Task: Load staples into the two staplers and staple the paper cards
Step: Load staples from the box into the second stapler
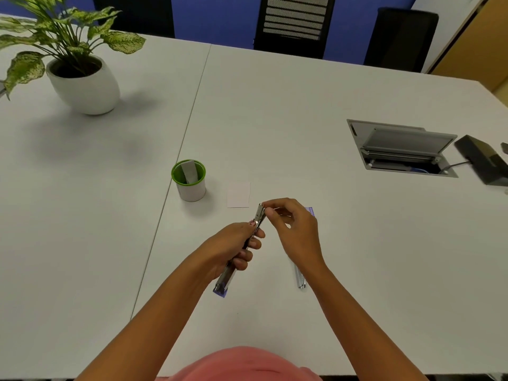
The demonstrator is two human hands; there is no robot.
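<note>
My left hand (236, 247) grips a slim stapler (228, 279) with a metal body and a blue end, held above the white table (302, 127) and angled up to the right. My right hand (294, 224) pinches at the stapler's metal front tip (260, 211); whether staples are between the fingers is too small to tell. A second metal stapler (300, 279) lies on the table under my right wrist, and a bit of blue (310, 211) shows behind my right hand. A white paper card (238, 194) lies flat just beyond the hands.
A white cup with a green rim (189, 180) holding a grey piece stands left of the card. A potted plant (82, 78) sits far left. An open cable hatch (401, 149) and a black device (483, 160) are at the right. Chairs stand behind the table.
</note>
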